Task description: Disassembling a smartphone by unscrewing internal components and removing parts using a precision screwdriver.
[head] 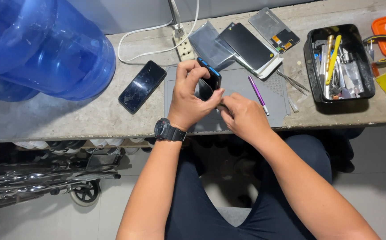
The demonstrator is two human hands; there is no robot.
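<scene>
My left hand [187, 100], with a dark watch on its wrist, is wrapped around a blue-edged smartphone [210, 79] held upright on its edge over a grey work mat [242, 84]. My right hand [242, 114] presses against the phone's lower end with its fingertips pinched; what they pinch is too small to see. A purple pen-like tool [258, 92] lies on the mat just right of both hands.
A black phone with a cracked screen [142, 86] lies left of the mat. Behind are a power strip [184, 44], loose phone screens [248, 44] and a black tool tray [338, 62]. Large blue water jugs [42, 49] stand at far left. Tweezers [293, 81] lie right of the mat.
</scene>
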